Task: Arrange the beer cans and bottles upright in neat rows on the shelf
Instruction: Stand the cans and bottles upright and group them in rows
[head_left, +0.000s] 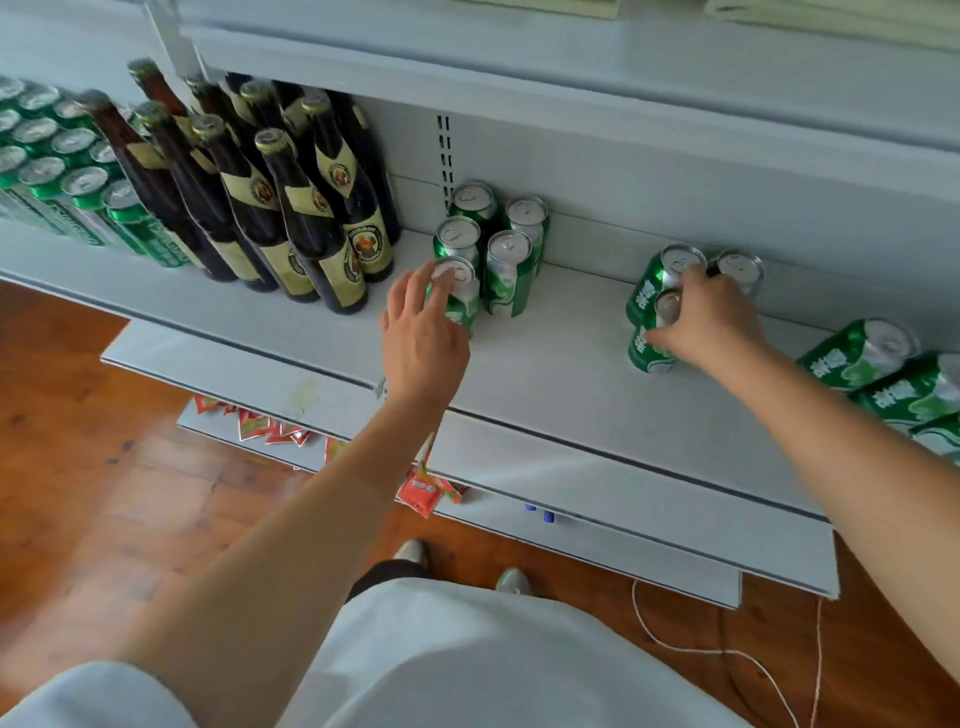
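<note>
Green cans (506, 275), white lettering, perhaps Chinese

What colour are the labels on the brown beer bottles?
Cream-yellow with a round emblem, on the bottles; seen clearest in the head view.

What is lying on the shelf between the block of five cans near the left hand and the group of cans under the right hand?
Nothing: in the head view the shelf is bare between the five-can block and the cans under the right hand.
</note>
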